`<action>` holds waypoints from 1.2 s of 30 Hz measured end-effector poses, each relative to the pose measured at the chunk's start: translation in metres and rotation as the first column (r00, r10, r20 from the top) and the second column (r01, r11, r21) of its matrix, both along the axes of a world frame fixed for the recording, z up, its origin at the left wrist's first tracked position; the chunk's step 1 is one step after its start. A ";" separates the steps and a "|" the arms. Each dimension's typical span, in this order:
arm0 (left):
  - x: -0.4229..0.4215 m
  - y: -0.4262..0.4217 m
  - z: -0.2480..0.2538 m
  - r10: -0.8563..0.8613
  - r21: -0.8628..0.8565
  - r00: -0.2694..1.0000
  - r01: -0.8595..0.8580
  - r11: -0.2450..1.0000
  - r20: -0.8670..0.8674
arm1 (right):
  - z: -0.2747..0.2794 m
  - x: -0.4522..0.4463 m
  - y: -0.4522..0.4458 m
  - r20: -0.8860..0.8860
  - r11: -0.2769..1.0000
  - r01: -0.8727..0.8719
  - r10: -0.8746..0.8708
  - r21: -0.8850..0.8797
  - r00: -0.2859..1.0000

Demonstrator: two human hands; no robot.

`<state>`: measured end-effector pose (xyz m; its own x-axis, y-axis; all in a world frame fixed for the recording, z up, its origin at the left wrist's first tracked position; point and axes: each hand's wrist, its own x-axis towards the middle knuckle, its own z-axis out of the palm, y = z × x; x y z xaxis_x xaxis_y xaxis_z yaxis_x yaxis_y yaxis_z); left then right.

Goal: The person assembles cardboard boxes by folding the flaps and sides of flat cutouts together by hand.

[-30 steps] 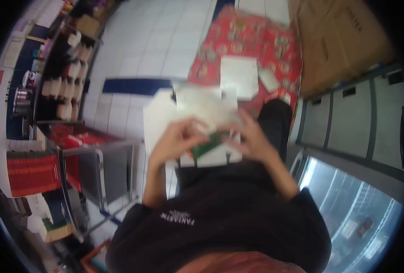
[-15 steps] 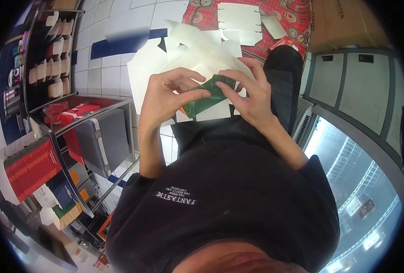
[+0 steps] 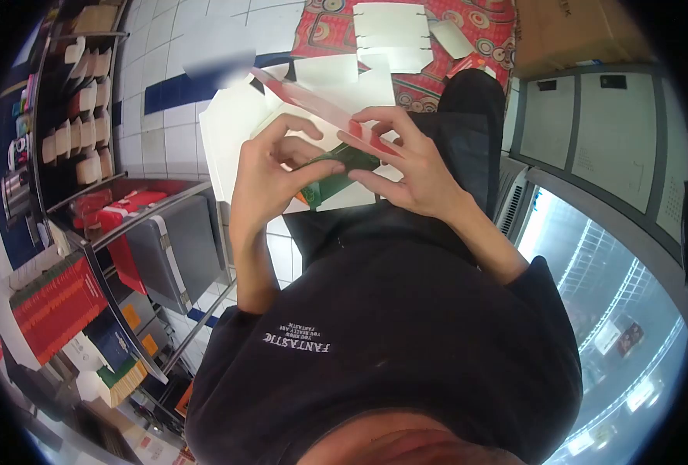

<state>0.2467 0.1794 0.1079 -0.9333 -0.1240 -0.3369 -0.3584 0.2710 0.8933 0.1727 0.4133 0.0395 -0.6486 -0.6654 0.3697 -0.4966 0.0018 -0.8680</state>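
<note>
The green piece (image 3: pixel 330 188) sits between the two hands, just in front of the person's body and above the white card (image 3: pixel 227 147), which seems to lie over the lap. The left hand (image 3: pixel 270 174) is clamped on its left part, the thumb laid along the near face and the other fingers curled round behind, a grip that looks meant to steady the piece at a slant. The right hand (image 3: pixel 421 170) has its upper fingers closed on one end of a red-and-white strip (image 3: pixel 313 105), perhaps so that the strip's long free part points up and away to the left, out of the thumbs' way. The right thumb reaches toward the green piece's right end, apart from the upper fingers; whether it presses there I cannot tell. Both hands work close together, probably because the piece is small and calls for fingertip control. It looks dark green and slightly glossy, with creased edges, faint lighter marks and a touch of orange at its lower left corner; its right part is partly hidden by the strip. Whether strip and piece are joined is unclear. Farther off, a notched white sheet (image 3: pixel 394 39) and a small pale piece (image 3: pixel 452 39) lie on a patterned red mat (image 3: pixel 328 27).
</note>
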 end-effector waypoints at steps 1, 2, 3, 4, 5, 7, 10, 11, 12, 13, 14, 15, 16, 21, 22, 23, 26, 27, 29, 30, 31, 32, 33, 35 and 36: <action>0.000 0.000 0.001 -0.012 0.003 1.000 0.012 1.000 -0.007 | 0.001 -0.002 0.001 -0.007 1.000 0.012 -0.012 0.003 1.000; 0.001 0.000 0.002 -0.004 0.025 0.999 0.005 1.000 -0.035 | 0.002 -0.004 0.001 0.038 0.999 0.041 -0.042 0.026 0.998; 0.001 0.000 0.002 0.008 0.046 0.998 -0.005 0.999 -0.057 | 0.002 -0.004 0.002 0.087 0.997 0.064 -0.069 0.049 0.994; 0.001 0.001 0.004 0.001 0.042 0.997 0.002 0.999 -0.078 | 0.002 -0.002 0.002 0.092 0.997 0.065 -0.069 0.048 0.993; 0.003 0.002 0.005 0.001 0.040 0.997 0.002 0.999 -0.075 | 0.002 -0.002 0.002 0.119 0.999 0.033 -0.036 0.031 0.992; 0.004 0.002 0.007 -0.006 0.019 0.983 0.010 1.000 -0.181 | 0.000 -0.004 0.000 0.141 1.000 0.003 -0.004 0.011 0.990; 0.007 -0.003 0.008 0.050 0.072 0.989 -0.040 0.997 -0.139 | -0.004 -0.002 -0.004 0.049 0.986 -0.061 0.069 -0.153 0.996; 0.008 -0.004 0.006 0.057 0.066 0.989 -0.049 0.997 -0.133 | -0.004 -0.001 -0.004 0.111 0.990 -0.087 0.099 -0.115 0.989; 0.007 -0.005 0.004 0.049 0.057 0.985 -0.040 0.998 -0.167 | -0.004 -0.001 -0.005 0.169 0.990 -0.114 0.126 -0.079 0.978; 0.007 -0.005 0.003 0.038 0.048 0.979 -0.029 0.998 -0.202 | 0.000 0.000 -0.007 0.170 0.989 -0.118 0.131 -0.084 0.977; 0.006 -0.003 0.005 0.087 0.100 0.980 -0.070 0.993 -0.179 | 0.006 0.000 -0.008 0.108 0.990 -0.103 0.113 -0.091 0.988; 0.005 -0.001 0.008 0.088 0.097 0.980 -0.072 0.993 -0.179 | 0.008 0.000 -0.008 0.047 0.992 -0.087 0.091 -0.097 0.995; 0.005 0.000 0.009 0.122 0.118 0.979 -0.103 0.988 -0.162 | 0.006 0.001 -0.010 0.049 0.992 -0.086 0.091 -0.097 0.995; 0.006 0.002 -0.025 0.199 -0.022 0.671 -0.306 0.952 -0.714 | -0.006 -0.004 -0.001 -0.023 0.999 0.048 -0.048 -0.026 0.999; 0.008 -0.003 -0.037 0.212 -0.032 0.549 -0.402 0.915 -0.808 | -0.005 -0.009 0.005 0.021 0.990 0.139 -0.139 -0.005 0.990; 0.008 -0.010 -0.049 0.209 -0.025 0.413 -0.495 0.869 -0.887 | -0.004 -0.015 0.013 0.061 0.973 0.229 -0.229 0.015 0.971; 0.024 0.007 -0.090 0.196 -0.224 0.752 -0.417 0.881 -0.629 | -0.019 -0.052 0.031 0.155 0.849 0.522 -0.506 -0.086 0.849; 0.030 0.008 -0.100 0.061 -0.354 0.874 -0.258 0.899 -0.481 | -0.030 -0.073 0.034 0.198 0.761 0.603 -0.570 -0.239 0.797; 0.037 0.011 -0.106 -0.015 -0.343 0.949 -0.099 0.934 -0.316 | -0.039 -0.115 0.051 0.089 0.680 0.696 -0.697 -0.233 0.711; 0.038 0.013 -0.104 -0.230 -0.540 0.943 0.067 0.839 -0.240 | -0.062 -0.142 0.065 0.012 0.638 0.739 -0.755 -0.218 0.656; 0.043 0.016 -0.102 -0.415 -0.697 0.903 0.224 0.682 -0.116 | -0.084 -0.160 0.079 -0.155 0.598 0.795 -0.799 -0.106 0.580; 0.049 0.018 -0.101 -0.410 -0.691 0.906 0.229 0.686 -0.106 | -0.105 -0.178 0.094 -0.325 0.525 0.851 -0.807 -0.013 0.493; 0.048 0.016 -0.102 -0.426 -0.694 0.902 0.261 0.671 -0.072 | -0.118 -0.181 0.094 -0.398 0.489 0.872 -0.797 0.020 0.455; 0.044 0.012 -0.101 -0.435 -0.704 0.899 0.281 0.652 -0.044 | -0.135 -0.176 0.089 -0.376 0.587 0.805 -0.729 0.088 0.572; 0.045 0.013 -0.101 -0.436 -0.699 0.897 0.268 0.663 -0.068 | -0.134 -0.165 0.087 -0.276 0.711 0.693 -0.648 0.115 0.710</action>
<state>0.2912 0.1921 0.0068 -0.9888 0.1194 -0.0892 0.0638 0.8799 0.4708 0.0074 0.5000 -0.0949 -0.8769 -0.1543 0.4553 -0.4572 0.5603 -0.6907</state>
